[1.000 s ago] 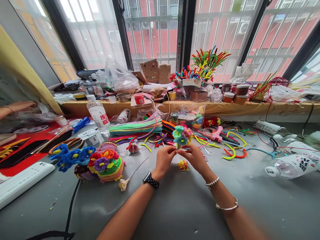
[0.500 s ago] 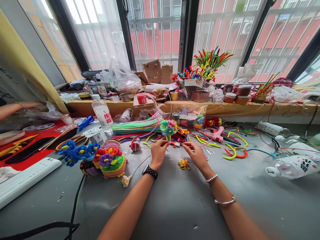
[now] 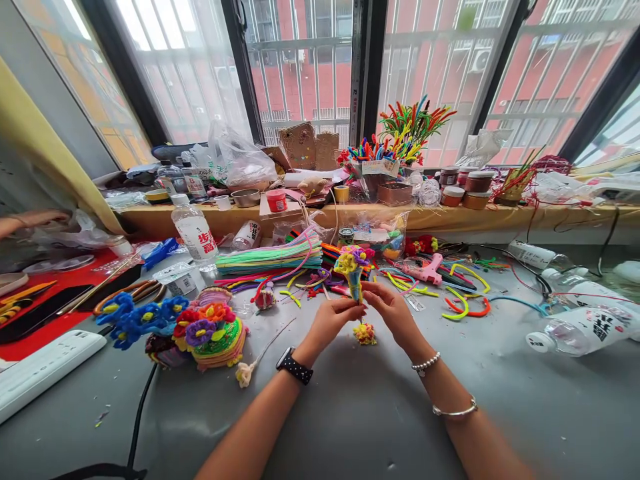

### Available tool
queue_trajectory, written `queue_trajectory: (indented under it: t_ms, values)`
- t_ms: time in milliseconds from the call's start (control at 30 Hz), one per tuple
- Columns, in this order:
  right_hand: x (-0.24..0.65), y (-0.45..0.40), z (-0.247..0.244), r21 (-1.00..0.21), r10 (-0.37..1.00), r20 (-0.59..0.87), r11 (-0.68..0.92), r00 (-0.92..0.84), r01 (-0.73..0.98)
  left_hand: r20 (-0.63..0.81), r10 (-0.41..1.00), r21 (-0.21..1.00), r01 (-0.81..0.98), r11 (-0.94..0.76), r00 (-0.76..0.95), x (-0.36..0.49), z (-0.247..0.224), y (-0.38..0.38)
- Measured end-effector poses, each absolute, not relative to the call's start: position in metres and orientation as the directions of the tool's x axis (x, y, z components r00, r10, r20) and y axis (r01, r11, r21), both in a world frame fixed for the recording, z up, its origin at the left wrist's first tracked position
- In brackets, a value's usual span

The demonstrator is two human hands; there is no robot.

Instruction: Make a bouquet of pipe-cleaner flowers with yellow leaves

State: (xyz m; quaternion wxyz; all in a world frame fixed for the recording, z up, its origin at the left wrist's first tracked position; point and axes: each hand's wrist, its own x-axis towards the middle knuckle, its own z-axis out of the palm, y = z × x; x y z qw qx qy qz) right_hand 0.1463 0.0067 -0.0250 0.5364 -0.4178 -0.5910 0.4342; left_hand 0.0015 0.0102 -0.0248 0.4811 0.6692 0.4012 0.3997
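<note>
A small bouquet of fuzzy pipe-cleaner flowers, yellow, purple and pink above a blue-grey cone, stands upright between my hands. My left hand pinches the lower end of the cone. From the other side, my right hand has its fingers closed against the cone; their tips are partly hidden. Just below the hands, a yellow and pink fuzzy flower cluster lies on the grey table. A pale flower on a thin stem rests to the left of my left wrist.
Blue fuzzy flowers and a round, colourful flower piece sit at left, near a power strip. Behind are bundled pipe cleaners, a pink glue gun and a standing bottle. Bottles lie at right. Another person's arm shows far left.
The bouquet has come nearer and tilted, showing its cone. My right hand, which was apart from it, has moved left onto the cone. The view has shifted slightly.
</note>
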Motion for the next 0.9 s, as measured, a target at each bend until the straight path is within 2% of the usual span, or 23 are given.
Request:
queue_trajectory:
  t_ms: [167,300,500,633,767,900]
  values:
    - [0.146,0.004,-0.021,-0.979,0.974,0.2,0.196,-0.101,-0.053,0.108,0.841,0.983,0.068,-0.17,0.53,0.001,-0.024,0.006]
    - [0.143,0.002,-0.019,-0.979,0.978,0.193,0.188,-0.076,-0.076,0.065,0.87,0.994,0.049,-0.101,0.489,0.003,-0.025,0.005]
    - [0.141,0.004,-0.018,-0.963,0.964,0.262,0.265,-0.05,0.043,0.031,0.926,0.999,0.018,-0.041,0.377,0.006,-0.023,0.004]
    - [0.148,0.006,-0.02,-0.944,0.946,0.324,0.324,-0.004,0.056,0.01,0.915,1.0,-0.011,-0.006,0.404,0.004,-0.022,0.004]
    - [0.153,0.009,-0.021,-0.952,0.95,0.289,0.299,0.119,-0.073,0.007,0.885,1.0,0.003,-0.01,0.466,0.002,-0.02,0.002]
    - [0.156,0.011,-0.02,-0.941,0.943,0.326,0.331,0.071,-0.074,0.025,0.842,0.999,0.013,-0.038,0.54,0.002,-0.019,0.0]
